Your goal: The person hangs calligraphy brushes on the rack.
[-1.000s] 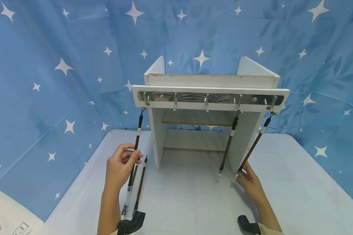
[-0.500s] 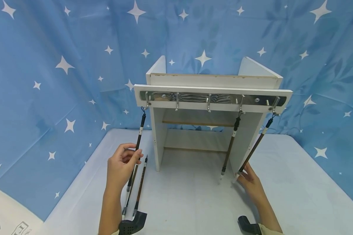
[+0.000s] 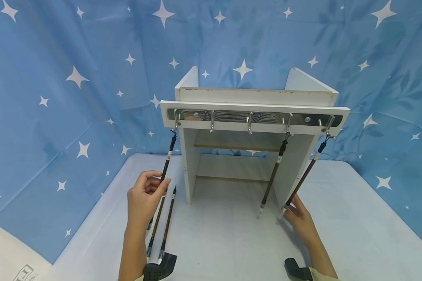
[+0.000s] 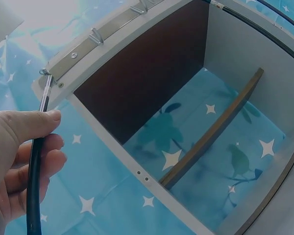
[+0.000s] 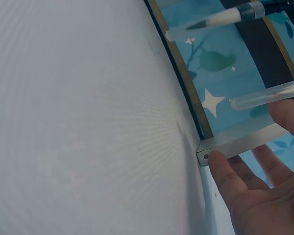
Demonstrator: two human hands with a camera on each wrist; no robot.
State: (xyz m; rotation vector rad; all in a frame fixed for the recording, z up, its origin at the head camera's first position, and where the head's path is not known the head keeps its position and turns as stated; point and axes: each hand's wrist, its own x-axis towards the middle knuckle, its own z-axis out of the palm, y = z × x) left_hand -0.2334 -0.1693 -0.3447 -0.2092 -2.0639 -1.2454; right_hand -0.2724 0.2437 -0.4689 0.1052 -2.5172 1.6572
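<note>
My left hand (image 3: 144, 199) pinches a dark calligraphy brush (image 3: 167, 164) by its shaft, thumb against fingers. The brush stands tilted, its cord loop right at the leftmost hook (image 3: 176, 120) of the metal hook strip (image 3: 228, 116). In the left wrist view its upper end overlaps that hook. My right hand (image 3: 300, 220) grips the lower front of the white shelf unit's right side panel (image 5: 245, 144), thumb and fingers on either side. Close by its thumb hangs a capped brush (image 3: 304, 175) from the rightmost hook. Another capped brush (image 3: 275, 171) hangs one hook inward.
Two more brushes lie on the white table (image 3: 225, 242) at left: one brush (image 3: 157, 222) partly behind the left arm, another brush (image 3: 168, 218) beside it. Two middle hooks (image 3: 211, 121) carry nothing. A blue star-patterned curtain (image 3: 102, 78) stands behind.
The held brush has dropped slightly and tilted more, its lower end swinging left and its loop bending over at the hook. The inner hanging brush sways a little. My right hand stays put.
</note>
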